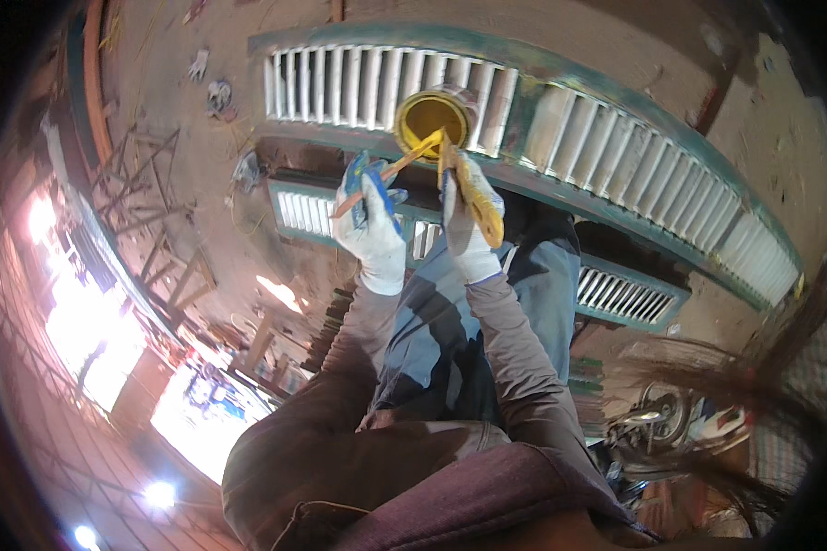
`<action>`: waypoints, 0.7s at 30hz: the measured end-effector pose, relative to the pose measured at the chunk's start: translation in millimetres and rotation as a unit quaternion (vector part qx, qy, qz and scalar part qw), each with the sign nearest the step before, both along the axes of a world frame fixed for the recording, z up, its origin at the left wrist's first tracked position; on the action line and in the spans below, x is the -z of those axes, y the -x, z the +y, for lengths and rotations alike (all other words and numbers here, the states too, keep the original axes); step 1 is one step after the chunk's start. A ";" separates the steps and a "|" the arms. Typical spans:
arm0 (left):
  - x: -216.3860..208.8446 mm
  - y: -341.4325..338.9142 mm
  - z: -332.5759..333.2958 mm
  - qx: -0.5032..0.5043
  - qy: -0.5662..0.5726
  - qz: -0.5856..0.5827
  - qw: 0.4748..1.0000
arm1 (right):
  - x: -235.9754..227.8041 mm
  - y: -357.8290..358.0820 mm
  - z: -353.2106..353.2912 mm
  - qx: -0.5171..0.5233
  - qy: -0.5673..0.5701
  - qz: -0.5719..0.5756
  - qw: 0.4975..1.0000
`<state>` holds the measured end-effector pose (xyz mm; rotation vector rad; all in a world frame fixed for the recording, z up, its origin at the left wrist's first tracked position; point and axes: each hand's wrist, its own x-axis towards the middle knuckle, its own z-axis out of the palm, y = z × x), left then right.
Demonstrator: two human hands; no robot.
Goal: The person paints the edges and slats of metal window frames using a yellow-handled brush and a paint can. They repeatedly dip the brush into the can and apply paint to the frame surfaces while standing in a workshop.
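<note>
Both my hands wear white gloves with blue patches. My left hand is closed around a thin wooden stick whose far end is coated in yellow paint. My right hand grips a paintbrush with a paint-smeared yellow handle, its narrow end pointing up. The two yellow ends meet or nearly meet at the near rim of a round paint can. Yellow coats the can's inside; the paint level is hard to make out. The can rests on a long green slatted panel with white slats.
A second green slatted panel lies lower, partly behind my legs. Wooden trestle frames stand at the left. Crumpled pale scraps lie on the floor. A motorcycle is at the lower right, and dark hair strands blur across that side.
</note>
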<state>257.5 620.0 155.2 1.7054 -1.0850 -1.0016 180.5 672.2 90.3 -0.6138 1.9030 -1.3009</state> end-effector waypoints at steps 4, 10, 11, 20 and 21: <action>8.1 9.6 4.5 0.017 0.012 -0.064 0.998 | 6.9 -5.1 0.1 0.023 0.057 0.102 0.993; 43.6 -8.4 0.8 0.099 -0.011 -0.291 0.952 | 11.1 5.0 32.6 -0.009 -0.062 -0.406 0.912; 58.7 -19.5 -3.1 0.145 0.025 -0.280 0.949 | 4.0 18.4 44.2 0.016 -0.048 -0.491 0.870; 141.2 -33.0 -36.9 0.159 -0.018 -0.544 0.824 | 43.7 216.5 268.0 0.298 -0.192 0.100 0.930; 130.3 -14.1 -37.0 0.127 -0.033 -0.543 0.830 | 39.6 245.7 287.5 0.286 -0.171 0.171 0.927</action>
